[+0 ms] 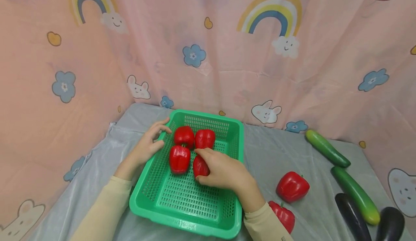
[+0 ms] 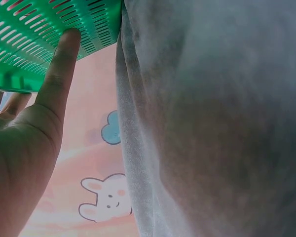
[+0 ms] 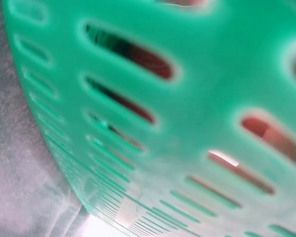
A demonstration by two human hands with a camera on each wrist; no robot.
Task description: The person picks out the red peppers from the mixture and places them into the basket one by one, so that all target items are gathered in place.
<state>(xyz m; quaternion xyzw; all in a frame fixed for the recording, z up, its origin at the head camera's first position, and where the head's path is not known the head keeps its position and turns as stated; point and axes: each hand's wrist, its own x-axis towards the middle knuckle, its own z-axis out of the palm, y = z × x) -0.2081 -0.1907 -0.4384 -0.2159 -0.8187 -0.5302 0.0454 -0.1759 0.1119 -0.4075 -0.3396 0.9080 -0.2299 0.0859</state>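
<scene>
A green plastic basket (image 1: 185, 206) with slotted walls stands on the cloth. My left hand (image 1: 144, 149) grips its far left rim; in the left wrist view one finger (image 2: 59, 81) lies straight against the slotted outer wall. Inside the basket, my right hand (image 1: 224, 169) holds a red bell pepper (image 1: 200, 167) between thumb and fingers, partly covering it. Close by lie three more red peppers: one at the back left (image 1: 184, 136), one at the back right (image 1: 205, 136) and one at the front left (image 1: 180, 160). The right wrist view shows mostly the basket's slotted wall (image 3: 202, 98).
Right of the basket two red peppers (image 1: 293, 187) (image 1: 283, 216) lie on the grey cloth (image 1: 260, 150); the nearer is partly behind the right sleeve. Farther right are two green cucumbers (image 1: 327, 148) (image 1: 355, 194) and two dark eggplants (image 1: 352, 215) (image 1: 391, 224). A patterned pink curtain (image 1: 227, 86) hangs behind.
</scene>
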